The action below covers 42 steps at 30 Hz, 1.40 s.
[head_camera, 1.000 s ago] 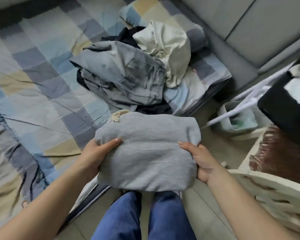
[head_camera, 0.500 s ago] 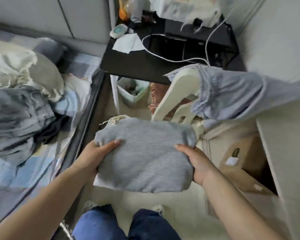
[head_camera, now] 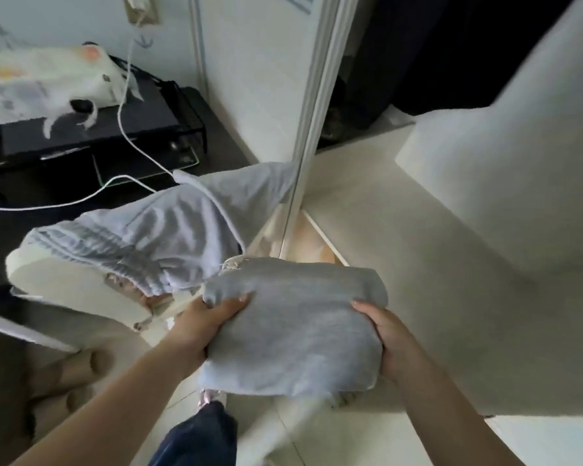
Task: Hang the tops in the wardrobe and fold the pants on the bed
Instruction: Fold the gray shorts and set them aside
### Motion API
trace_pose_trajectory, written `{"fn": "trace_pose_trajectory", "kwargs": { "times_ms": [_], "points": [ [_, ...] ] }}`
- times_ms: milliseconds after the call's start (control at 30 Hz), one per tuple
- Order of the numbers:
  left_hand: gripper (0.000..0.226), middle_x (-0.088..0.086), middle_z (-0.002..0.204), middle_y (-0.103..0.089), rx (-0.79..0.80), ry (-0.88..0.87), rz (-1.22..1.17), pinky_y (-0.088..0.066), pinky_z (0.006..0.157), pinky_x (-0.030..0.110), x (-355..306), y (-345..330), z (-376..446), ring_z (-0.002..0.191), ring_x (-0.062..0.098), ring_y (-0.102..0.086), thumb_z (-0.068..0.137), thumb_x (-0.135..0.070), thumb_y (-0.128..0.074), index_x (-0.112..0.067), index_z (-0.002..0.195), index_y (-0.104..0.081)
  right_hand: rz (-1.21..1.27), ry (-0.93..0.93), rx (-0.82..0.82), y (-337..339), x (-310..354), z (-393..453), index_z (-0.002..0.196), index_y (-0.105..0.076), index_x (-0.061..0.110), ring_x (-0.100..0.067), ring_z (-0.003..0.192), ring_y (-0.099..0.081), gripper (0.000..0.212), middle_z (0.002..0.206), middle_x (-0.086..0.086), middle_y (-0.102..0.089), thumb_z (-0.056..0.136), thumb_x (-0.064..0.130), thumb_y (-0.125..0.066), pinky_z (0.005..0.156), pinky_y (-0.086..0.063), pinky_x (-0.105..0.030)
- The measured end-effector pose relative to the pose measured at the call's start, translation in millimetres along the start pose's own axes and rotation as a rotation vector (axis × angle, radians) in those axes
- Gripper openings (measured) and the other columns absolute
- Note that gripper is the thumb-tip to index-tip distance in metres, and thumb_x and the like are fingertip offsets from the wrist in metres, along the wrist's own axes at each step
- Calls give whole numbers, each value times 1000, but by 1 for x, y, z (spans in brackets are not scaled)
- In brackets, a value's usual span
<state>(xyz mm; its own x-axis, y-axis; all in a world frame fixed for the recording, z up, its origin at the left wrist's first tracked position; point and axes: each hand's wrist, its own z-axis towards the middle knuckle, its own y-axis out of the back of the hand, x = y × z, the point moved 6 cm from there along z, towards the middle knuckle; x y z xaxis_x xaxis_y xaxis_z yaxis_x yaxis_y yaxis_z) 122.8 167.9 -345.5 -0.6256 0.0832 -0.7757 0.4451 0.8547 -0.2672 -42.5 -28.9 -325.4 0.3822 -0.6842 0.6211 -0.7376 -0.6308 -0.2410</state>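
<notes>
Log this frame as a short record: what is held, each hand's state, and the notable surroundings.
held item: folded grey garment, carried in front of the body
left hand: grips the garment's left edge, thumb on top
right hand: grips the garment's right edge
nearby: light blue garment draped over a cream chair
background: black desk with a white cable
ahead: open wardrobe, interior dark

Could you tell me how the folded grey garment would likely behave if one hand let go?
The folded grey garment is probably floppy: its edges sag beyond the left hand and right hand. It seems light, since the fingers grip only its sides. On release, it would likely droop and unfold.
</notes>
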Motion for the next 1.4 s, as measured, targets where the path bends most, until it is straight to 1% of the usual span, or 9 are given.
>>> {"fn": "trace_pose_trajectory", "kwargs": {
  "times_ms": [167,400,500,567,767,900,1067,1167,1400],
  "points": [
    [36,14,96,-74,166,104,61,-57,77,41,-10,-62,67,88,31,-71,75,-19,-76,-6,106,-65,193,35,-124,28,28,23,98,-67,2,-30,65,-71,32,81,-17,-73,87,31,-57,50,-55,-32],
    [31,14,103,-72,411,270,90,-59,64,32,-24,-143,146,87,27,-72,85,-15,-65,-4,114,-63,469,101,-271,59,58,45,64,-78,8,-26,61,-71,42,74,-13,-73,88,33,-55,57,-56,-31],
    [33,12,102,-73,453,320,136,-59,62,32,-19,-171,169,85,25,-72,87,-17,-64,-8,118,-61,559,128,-344,76,57,50,94,-74,6,-28,70,-72,34,85,-15,-73,78,33,-63,61,-56,-34],
    [35,11,101,-73,464,345,183,-59,64,34,-13,-185,181,86,26,-72,84,-20,-67,-10,117,-63,601,145,-422,89,53,55,113,-65,6,-30,79,-71,52,96,-16,-72,70,34,-69,65,-55,-36],
    [49,13,104,-72,469,382,303,-56,76,39,1,-231,227,95,31,-69,73,-23,-76,-10,118,-62,719,125,-482,130,53,87,119,-62,4,-34,93,-67,55,104,-18,-71,72,32,-68,83,-50,-42],
    [50,15,108,-71,506,335,366,-55,82,42,-9,-279,267,98,33,-68,71,-19,-79,-9,117,-62,723,98,-421,162,88,113,107,-65,3,-32,78,-71,41,94,-18,-72,74,29,-64,80,-50,-43],
    [59,13,112,-70,629,257,436,-56,74,36,-32,-353,321,99,29,-68,67,-23,-76,-11,122,-59,650,178,-408,215,153,151,121,-61,3,-35,101,-66,50,114,-20,-67,77,27,-66,90,-49,-43],
    [62,11,114,-69,678,120,476,-57,71,31,-43,-389,350,101,25,-68,65,-19,-75,-12,124,-57,614,240,-388,243,183,171,122,-60,6,-34,103,-66,56,115,-18,-68,71,27,-73,83,-54,-41],
    [93,-2,125,-62,624,-133,831,-52,92,42,-14,-419,448,111,19,-62,53,-44,-80,-29,137,-44,463,229,-539,300,172,253,117,-61,5,-32,94,-69,40,105,-15,-71,82,21,-72,75,-59,-40]
  ]
}}
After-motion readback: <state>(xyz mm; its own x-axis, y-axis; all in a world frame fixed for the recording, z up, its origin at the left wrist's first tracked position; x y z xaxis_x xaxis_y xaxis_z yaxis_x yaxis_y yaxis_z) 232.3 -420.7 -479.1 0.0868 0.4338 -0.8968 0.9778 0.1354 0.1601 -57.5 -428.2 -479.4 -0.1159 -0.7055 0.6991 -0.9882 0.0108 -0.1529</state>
